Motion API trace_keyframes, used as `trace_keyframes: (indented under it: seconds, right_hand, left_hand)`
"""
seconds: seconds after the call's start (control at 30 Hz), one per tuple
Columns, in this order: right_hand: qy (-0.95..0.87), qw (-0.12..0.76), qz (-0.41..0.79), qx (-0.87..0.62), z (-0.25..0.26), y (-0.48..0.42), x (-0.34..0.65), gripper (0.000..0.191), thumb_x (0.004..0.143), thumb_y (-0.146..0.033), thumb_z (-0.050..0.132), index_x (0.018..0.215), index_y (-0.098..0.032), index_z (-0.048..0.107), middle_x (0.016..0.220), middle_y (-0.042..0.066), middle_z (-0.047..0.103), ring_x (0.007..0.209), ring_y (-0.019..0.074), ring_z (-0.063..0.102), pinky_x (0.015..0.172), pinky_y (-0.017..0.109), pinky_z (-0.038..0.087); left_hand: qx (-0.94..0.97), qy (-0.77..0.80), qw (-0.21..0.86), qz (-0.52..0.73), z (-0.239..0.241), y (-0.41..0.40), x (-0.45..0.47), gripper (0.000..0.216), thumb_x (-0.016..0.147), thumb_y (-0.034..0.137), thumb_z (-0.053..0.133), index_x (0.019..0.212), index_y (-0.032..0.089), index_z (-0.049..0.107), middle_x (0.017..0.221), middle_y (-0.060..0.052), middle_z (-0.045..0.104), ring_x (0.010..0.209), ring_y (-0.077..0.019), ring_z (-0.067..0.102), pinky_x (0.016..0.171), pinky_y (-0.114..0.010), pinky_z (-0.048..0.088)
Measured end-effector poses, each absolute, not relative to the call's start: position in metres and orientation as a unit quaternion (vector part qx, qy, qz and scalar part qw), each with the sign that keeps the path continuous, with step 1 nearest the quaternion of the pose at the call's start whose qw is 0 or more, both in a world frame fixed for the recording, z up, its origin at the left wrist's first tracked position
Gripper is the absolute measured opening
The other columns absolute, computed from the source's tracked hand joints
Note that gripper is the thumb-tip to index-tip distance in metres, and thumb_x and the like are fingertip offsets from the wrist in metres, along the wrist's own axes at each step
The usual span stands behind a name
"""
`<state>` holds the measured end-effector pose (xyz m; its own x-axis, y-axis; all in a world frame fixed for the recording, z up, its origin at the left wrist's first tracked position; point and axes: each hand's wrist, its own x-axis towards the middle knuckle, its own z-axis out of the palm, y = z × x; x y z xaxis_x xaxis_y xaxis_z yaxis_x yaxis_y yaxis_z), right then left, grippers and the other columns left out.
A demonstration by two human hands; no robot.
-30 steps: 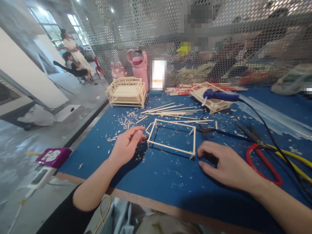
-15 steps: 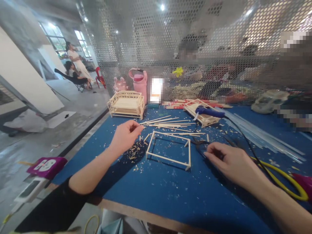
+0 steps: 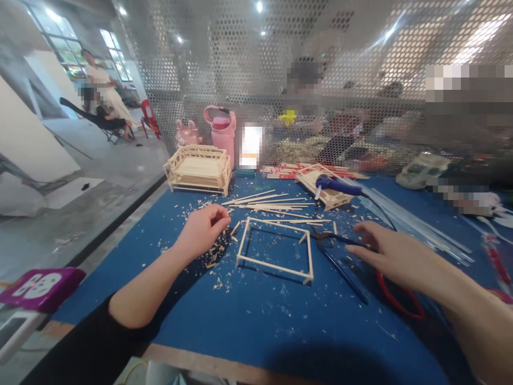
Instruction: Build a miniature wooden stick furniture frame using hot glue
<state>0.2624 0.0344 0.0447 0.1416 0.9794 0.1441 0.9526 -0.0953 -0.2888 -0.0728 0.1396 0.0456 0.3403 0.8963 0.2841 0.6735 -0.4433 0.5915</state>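
My left hand (image 3: pixel 203 230) is over the left of the mat, thumb and fingers pinched together; whether a tiny piece is between them I cannot make out. Its fingertips are near the left ends of several thin wooden sticks (image 3: pixel 276 204). A rectangular wooden stick frame (image 3: pixel 272 266) with short corner legs stands between my hands. On the right, my right hand (image 3: pixel 387 248) is open, thumb and fingers apart, over one handle of the blue-handled pliers (image 3: pixel 342 272). Contact there is unclear. A red loop-shaped handle (image 3: pixel 401 302) shows below this hand, partly hidden.
Behind are a miniature wooden daybed (image 3: pixel 198 168), a second wooden piece (image 3: pixel 320 184) with a blue glue gun (image 3: pixel 339 185) on it, and a pink bottle (image 3: pixel 222 139). Clear glue sticks (image 3: pixel 425 224) lie right. A perforated metal screen (image 3: pixel 240 69) rises behind; people are beyond it.
My right hand has moved right and its fingers have spread, uncovering the pliers' handles and the red handle. My left hand stays pinched in nearly the same place. The view has shifted slightly.
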Motion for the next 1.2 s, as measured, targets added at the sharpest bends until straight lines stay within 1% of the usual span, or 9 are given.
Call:
trace_keyframes:
  seconds: [0.1, 0.2, 0.3, 0.37, 0.43, 0.6, 0.73, 1.03, 1.2]
  right_hand:
    - [-0.655, 0.159, -0.023, -0.739, 0.018, 0.047, 0.272, 0.03, 0.076, -0.04, 0.056, 0.094, -0.016, 0.059, 0.093, 0.02, 0.069, 0.081, 0.0348, 0.066, 0.066, 0.043, 0.049]
    - [-0.676, 0.179, -0.05, -0.713, -0.003, 0.051, 0.277, 0.032, 0.077, -0.041, 0.054, 0.097, -0.016, 0.059, 0.096, 0.018, 0.069, 0.085, 0.0341, 0.065, 0.07, 0.046, 0.049]
    - [-0.667, 0.198, -0.033, -0.717, -0.001, 0.048, 0.271, 0.025, 0.079, -0.04, 0.051, 0.089, -0.019, 0.059, 0.088, 0.012, 0.069, 0.078, 0.0289, 0.065, 0.066, 0.041, 0.049]
    - [-0.655, 0.188, 0.014, -0.732, 0.012, 0.044, 0.262, 0.02, 0.078, -0.041, 0.05, 0.073, -0.022, 0.054, 0.065, 0.005, 0.064, 0.058, 0.0226, 0.061, 0.053, 0.033, 0.044]
    - [-0.66, 0.158, 0.083, -0.73, 0.026, 0.038, 0.251, 0.029, 0.079, -0.045, 0.048, 0.06, -0.023, 0.045, 0.049, 0.0, 0.054, 0.043, 0.0171, 0.051, 0.044, 0.027, 0.036]
    - [-0.696, 0.057, 0.202, -0.687, 0.04, 0.028, 0.238, 0.032, 0.075, -0.044, 0.055, 0.055, -0.023, 0.041, 0.049, -0.001, 0.055, 0.046, 0.016, 0.052, 0.042, 0.024, 0.031]
    - [-0.692, 0.083, 0.188, -0.692, 0.031, 0.03, 0.241, 0.031, 0.076, -0.036, 0.051, 0.052, -0.023, 0.037, 0.044, -0.001, 0.051, 0.042, 0.0157, 0.048, 0.041, 0.024, 0.03]
    - [-0.682, 0.109, 0.161, -0.705, 0.023, 0.034, 0.242, 0.021, 0.073, -0.031, 0.052, 0.056, -0.023, 0.043, 0.048, -0.001, 0.055, 0.045, 0.0166, 0.051, 0.043, 0.025, 0.034]
    - [-0.692, 0.132, 0.152, -0.693, 0.029, 0.033, 0.238, 0.015, 0.073, -0.03, 0.053, 0.061, -0.023, 0.048, 0.045, -0.003, 0.051, 0.041, 0.014, 0.048, 0.041, 0.024, 0.032]
  left_hand:
    - [0.787, 0.483, 0.247, 0.292, 0.042, 0.134, -0.068, 0.015, 0.081, 0.028, 0.047, 0.085, 0.018, 0.057, 0.067, 0.001, 0.065, 0.059, -0.0137, 0.06, 0.061, -0.025, 0.044]
    - [0.766, 0.492, 0.306, 0.277, 0.039, 0.13, -0.062, 0.023, 0.083, 0.028, 0.043, 0.097, 0.018, 0.058, 0.07, 0.0, 0.068, 0.056, -0.0135, 0.061, 0.058, -0.026, 0.045]
    - [0.765, 0.52, 0.287, 0.251, 0.04, 0.131, -0.061, 0.019, 0.078, 0.034, 0.053, 0.077, 0.018, 0.064, 0.062, 0.0, 0.066, 0.055, -0.0146, 0.06, 0.055, -0.025, 0.043]
    - [0.755, 0.553, 0.251, 0.248, 0.042, 0.133, -0.062, 0.026, 0.072, 0.042, 0.061, 0.059, 0.019, 0.058, 0.054, 0.001, 0.062, 0.052, -0.0147, 0.056, 0.051, -0.025, 0.039]
    - [0.733, 0.578, 0.249, 0.259, 0.044, 0.134, -0.063, 0.036, 0.071, 0.048, 0.06, 0.052, 0.019, 0.049, 0.048, 0.001, 0.059, 0.046, -0.013, 0.052, 0.047, -0.024, 0.036]
    - [0.679, 0.534, 0.441, 0.242, 0.041, 0.132, -0.056, 0.039, 0.08, 0.053, 0.049, 0.063, 0.018, 0.051, 0.054, 0.002, 0.058, 0.038, -0.0068, 0.041, 0.04, -0.019, 0.03]
    - [0.647, 0.508, 0.538, 0.185, 0.034, 0.129, -0.049, 0.036, 0.079, 0.051, 0.053, 0.065, 0.018, 0.053, 0.045, 0.006, 0.049, 0.032, -0.0049, 0.033, 0.036, -0.018, 0.022]
    - [0.547, 0.505, 0.628, 0.228, 0.036, 0.124, -0.045, 0.023, 0.081, 0.034, 0.055, 0.065, 0.018, 0.051, 0.051, 0.003, 0.056, 0.036, -0.0045, 0.043, 0.038, -0.016, 0.031]
    - [0.569, 0.51, 0.613, 0.2, 0.037, 0.124, -0.044, 0.026, 0.083, 0.042, 0.052, 0.073, 0.017, 0.054, 0.046, 0.005, 0.053, 0.034, -0.0052, 0.041, 0.037, -0.017, 0.031]
